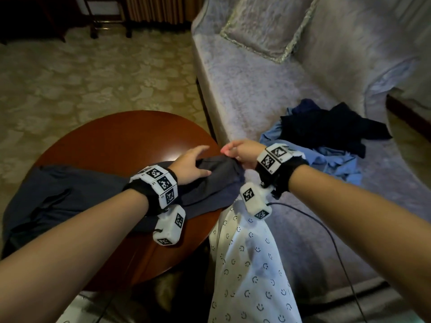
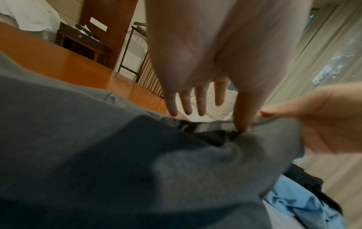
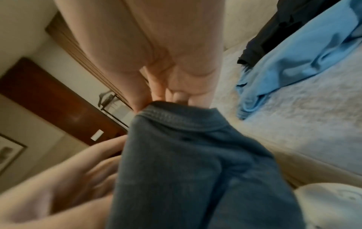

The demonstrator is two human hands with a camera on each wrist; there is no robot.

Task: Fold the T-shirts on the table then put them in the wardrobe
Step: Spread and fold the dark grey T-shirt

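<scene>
A dark grey-blue T-shirt (image 1: pixel 77 197) lies spread over the round wooden table (image 1: pixel 121 138), its right end lifted off the table edge. My right hand (image 1: pixel 240 151) pinches the hem of that T-shirt (image 3: pixel 176 122) between thumb and fingers. My left hand (image 1: pixel 191 165) lies over the same end with straight, spread fingers (image 2: pixel 195 102); the thumb (image 2: pixel 242 117) touches the cloth (image 2: pixel 137 170) near the hem. In the left wrist view my right hand (image 2: pixel 317 120) holds the hem at the right.
A pale sofa (image 1: pixel 268 96) stands right of the table, with a cushion (image 1: pixel 268 24) at its back. A heap of light blue and dark navy clothes (image 1: pixel 333 134) lies on the seat. Smiley-print white fabric (image 1: pixel 251 271) hangs below my wrists. Patterned carpet (image 1: pixel 93 73) spreads behind.
</scene>
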